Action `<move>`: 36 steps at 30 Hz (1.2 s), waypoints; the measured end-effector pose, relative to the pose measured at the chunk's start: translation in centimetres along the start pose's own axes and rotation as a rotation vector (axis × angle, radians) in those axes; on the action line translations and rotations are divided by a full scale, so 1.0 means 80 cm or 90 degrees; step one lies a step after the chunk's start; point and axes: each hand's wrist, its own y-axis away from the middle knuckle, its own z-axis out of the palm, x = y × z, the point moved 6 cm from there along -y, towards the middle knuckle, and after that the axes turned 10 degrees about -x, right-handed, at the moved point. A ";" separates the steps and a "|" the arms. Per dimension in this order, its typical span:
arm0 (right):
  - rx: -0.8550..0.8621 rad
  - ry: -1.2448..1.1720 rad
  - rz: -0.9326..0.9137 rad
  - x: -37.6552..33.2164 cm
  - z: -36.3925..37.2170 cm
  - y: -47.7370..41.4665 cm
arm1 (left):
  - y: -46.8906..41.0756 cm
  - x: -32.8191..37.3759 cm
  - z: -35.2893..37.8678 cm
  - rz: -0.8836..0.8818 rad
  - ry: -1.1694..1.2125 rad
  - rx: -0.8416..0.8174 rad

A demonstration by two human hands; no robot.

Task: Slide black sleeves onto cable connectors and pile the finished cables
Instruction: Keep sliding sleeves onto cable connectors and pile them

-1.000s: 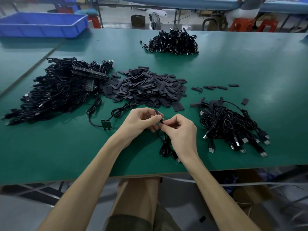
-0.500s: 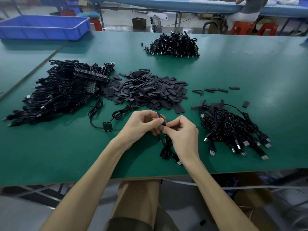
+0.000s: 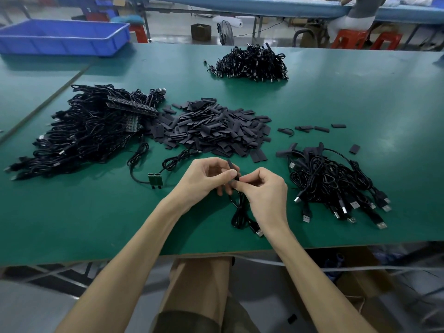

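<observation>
My left grip (image 3: 204, 180) pinches a black sleeve (image 3: 230, 164); my right grip (image 3: 266, 193) pinches the cable (image 3: 240, 213) end at it, above the green worktop (image 3: 96, 224), between sleeve heap (image 3: 211, 128) and cable pile (image 3: 336, 183).

Green-topped work table (image 3: 360, 104) fills mid-view, with a seam running off toward 10 o'clock. Blue plastic tray (image 3: 62, 37) on the tabletop at 11. Beyond it, pale grey floor (image 3: 168, 30). A small brown box (image 3: 200, 31) and a floor fan (image 3: 225, 32) stand at 12. Long blue-topped bench (image 3: 240, 6) spans the back. Red stools (image 3: 348, 39) at 1 o'clock, a person (image 3: 358, 10) seated there. Even light, soft sheen on the table at 3. Cardboard box (image 3: 355, 275) under the near edge at 5.
</observation>
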 end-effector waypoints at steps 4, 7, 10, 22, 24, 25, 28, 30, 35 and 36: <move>-0.002 -0.010 0.006 0.000 0.000 0.000 | 0.001 0.001 0.001 0.008 0.001 0.014; -0.009 -0.013 0.007 0.000 0.001 0.001 | 0.003 0.003 0.001 0.019 0.009 0.042; -0.012 -0.017 0.014 0.002 0.003 0.001 | 0.003 0.000 0.000 0.020 0.011 0.043; -0.005 -0.020 0.016 0.004 0.001 0.001 | 0.003 -0.001 0.002 0.021 0.001 0.040; -0.006 -0.015 0.015 0.004 0.001 0.002 | 0.004 -0.001 0.003 0.021 -0.002 0.039; -0.007 -0.013 0.015 0.004 0.001 0.002 | 0.004 -0.001 0.003 0.022 -0.005 0.039; -0.007 -0.008 0.017 0.004 0.001 0.002 | 0.005 -0.001 0.003 0.023 -0.007 0.041; -0.007 -0.004 0.016 0.003 0.001 0.002 | 0.005 -0.001 0.003 0.022 -0.007 0.043; -0.010 -0.006 0.011 0.003 0.002 0.002 | 0.005 -0.002 0.003 0.014 -0.003 0.045; -0.015 -0.008 0.009 0.003 0.003 0.002 | 0.005 -0.003 0.002 0.010 -0.001 0.050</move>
